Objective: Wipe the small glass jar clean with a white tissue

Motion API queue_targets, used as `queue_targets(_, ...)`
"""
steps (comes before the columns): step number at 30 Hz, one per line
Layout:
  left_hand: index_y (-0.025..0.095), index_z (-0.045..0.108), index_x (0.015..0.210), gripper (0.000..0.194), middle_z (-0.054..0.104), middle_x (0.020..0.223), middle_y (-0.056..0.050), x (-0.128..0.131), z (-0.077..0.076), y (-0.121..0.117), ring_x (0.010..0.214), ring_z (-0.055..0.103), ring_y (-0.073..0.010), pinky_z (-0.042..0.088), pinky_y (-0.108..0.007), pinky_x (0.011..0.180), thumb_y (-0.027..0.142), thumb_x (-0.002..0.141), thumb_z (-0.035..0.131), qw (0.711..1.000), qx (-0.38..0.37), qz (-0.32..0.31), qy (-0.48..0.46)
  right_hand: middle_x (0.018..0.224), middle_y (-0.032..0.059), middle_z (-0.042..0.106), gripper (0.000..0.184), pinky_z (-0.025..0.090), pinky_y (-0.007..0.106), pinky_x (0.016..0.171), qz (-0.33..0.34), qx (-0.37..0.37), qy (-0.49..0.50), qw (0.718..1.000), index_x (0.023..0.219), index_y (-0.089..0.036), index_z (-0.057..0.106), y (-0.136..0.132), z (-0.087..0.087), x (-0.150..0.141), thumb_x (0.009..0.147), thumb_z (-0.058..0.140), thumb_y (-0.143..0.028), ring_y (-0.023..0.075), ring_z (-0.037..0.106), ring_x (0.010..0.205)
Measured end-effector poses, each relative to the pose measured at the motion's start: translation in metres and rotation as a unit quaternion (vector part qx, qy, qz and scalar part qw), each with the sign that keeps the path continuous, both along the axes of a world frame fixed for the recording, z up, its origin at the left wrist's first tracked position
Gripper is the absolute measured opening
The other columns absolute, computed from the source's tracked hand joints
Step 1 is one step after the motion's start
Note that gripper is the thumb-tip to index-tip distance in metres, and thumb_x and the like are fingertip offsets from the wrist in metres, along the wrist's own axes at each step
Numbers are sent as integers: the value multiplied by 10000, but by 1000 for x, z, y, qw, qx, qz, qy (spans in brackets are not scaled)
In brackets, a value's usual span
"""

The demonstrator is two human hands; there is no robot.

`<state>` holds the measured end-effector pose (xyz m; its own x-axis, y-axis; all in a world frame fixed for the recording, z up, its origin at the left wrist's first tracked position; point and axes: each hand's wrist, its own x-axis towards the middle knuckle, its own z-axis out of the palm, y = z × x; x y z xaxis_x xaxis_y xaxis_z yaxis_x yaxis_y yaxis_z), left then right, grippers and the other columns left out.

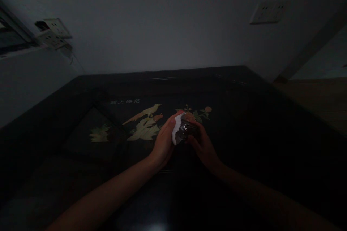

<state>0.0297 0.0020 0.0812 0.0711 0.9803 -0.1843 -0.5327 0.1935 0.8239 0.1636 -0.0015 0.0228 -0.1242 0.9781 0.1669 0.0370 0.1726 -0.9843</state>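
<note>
At the centre of the frame, a small, dark, glossy, see-through object [186, 130] is lying between the hands, above a black, glossy tabletop [244, 122]. The left hand [162, 142] is pressing a thin white tissue-like sheet [176, 127] against its left side; the right hand [205, 148] is gripping its right side. Neither hand is clearly nearer; dimness is obscuring its long axis.
</note>
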Motion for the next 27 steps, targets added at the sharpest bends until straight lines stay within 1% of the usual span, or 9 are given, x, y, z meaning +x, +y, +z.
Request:
queue_targets(3,182,617,1186,361,667,1164,-73,0,-2,1,1058,612,-210,456,-282,906,324,859,559,1000,9,-7,1,1250,112,592,549,444,435,982,-4,4,11,1000,1238,-222,442,0,2,0,815,580,-543,266,578,1131)
queue_targets(6,198,603,1204,375,658,1182,-67,0,-7,2,1080,602,-214,451,-295,924,338,859,561,1000,17,-8,7,1244,113,600,566,448,425,981,-5,4,29,1000,1219,-219,470,0,2,0,793,592,-571,273,573,1142)
queue_targets(9,209,603,1188,372,654,1185,-53,0,-13,5,1093,594,-204,435,-296,949,376,859,560,999,26,10,18,1263,113,596,580,442,415,992,9,0,52,999,1215,-215,488,0,1,-2,789,580,-598,273,562,1167)
queue_targets(12,176,642,1074,382,692,1069,-61,0,-17,8,1003,624,-207,453,-299,906,457,820,589,998,17,32,49,1297,115,578,608,411,416,1025,17,-8,71,997,1220,-210,494,-1,-1,-3,777,585,-617,270,536,1204)
queue_targets(15,148,658,934,424,706,906,-59,-1,-18,8,852,640,-205,479,-296,797,539,789,585,994,10,39,99,1305,111,575,615,414,409,1020,35,-7,99,994,1227,-214,490,-2,-1,-4,773,591,-618,266,532,1208)
queue_targets(18,156,656,874,451,693,839,-44,-3,-17,8,787,622,-198,481,-291,739,587,782,559,985,24,47,164,1299,111,577,595,426,389,1002,38,12,110,993,1214,-220,496,-4,0,-4,781,582,-620,263,542,1194)
queue_targets(22,177,653,887,465,695,902,-51,-5,-16,6,874,620,-229,486,-322,801,609,803,505,967,65,62,239,1304,118,568,600,437,386,982,39,23,93,995,1215,-224,479,-5,2,-4,783,569,-631,265,542,1189)
queue_targets(24,181,642,971,461,691,988,-61,-5,-16,5,955,616,-237,473,-340,869,582,844,455,960,111,54,253,1339,119,538,613,415,392,1004,43,28,81,995,1224,-227,469,-4,3,-4,778,571,-635,270,509,1226)
queue_targets(27,180,591,1124,439,657,1116,-74,-5,-18,2,1040,597,-223,442,-344,938,500,911,378,949,177,20,260,1379,118,498,616,376,404,1037,50,34,58,996,1230,-229,460,-2,3,-3,777,575,-630,272,478,1254)
